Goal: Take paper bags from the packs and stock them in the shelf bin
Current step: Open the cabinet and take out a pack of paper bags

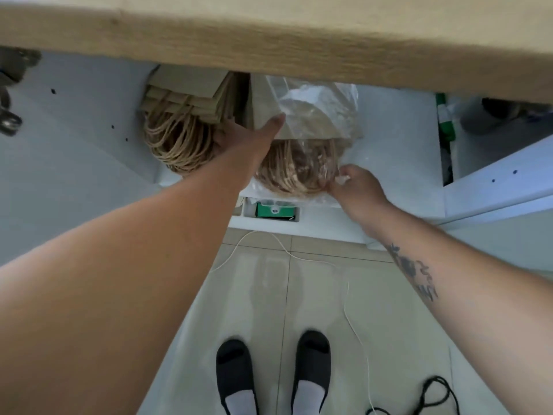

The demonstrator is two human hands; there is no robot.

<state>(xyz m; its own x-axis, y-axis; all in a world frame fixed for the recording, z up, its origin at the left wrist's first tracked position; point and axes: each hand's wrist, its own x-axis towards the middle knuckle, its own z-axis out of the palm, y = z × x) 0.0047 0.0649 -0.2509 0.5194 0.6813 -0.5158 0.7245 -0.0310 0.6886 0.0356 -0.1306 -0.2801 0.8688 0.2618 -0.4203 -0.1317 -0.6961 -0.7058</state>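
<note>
though the 2 slippered feet (272, 375) and the thin white cord (347, 298) on the tiled floor fill the bottom of the frame, the work sits higher, at centre. first comes the right hand (357, 190), centre right, fingertips drawn together in a pinch on the clear plastic wrap at the near right corner of the pack (302, 139). the pack lies on the white shelf (395, 163), handle end toward the person, its far end under the wooden counter edge (269, 55) across the top.

the film looks thin and slick, so i judge it will stretch and slide rather than give a firm hold; pinched like this it serves to steady or peel the wrap, not to lift. the bags inside are flat kraft paper, likely light singly but fairly dense as a bundle, stiff across the face and easy to crease at the edges. the twisted cord handles look tangle-prone. the sounder hold is across the bundle's thickness, near the handle end.

farther in, the left hand (254, 134) reaches along the pack's left side, thumb straight against the wrap; its fingers drop into the gap between the pack and the loose stack of bags (182, 112), so i cannot tell whether they grip. that stack stands just left of the hand, upper centre-left, handles hanging toward the viewer.
</note>
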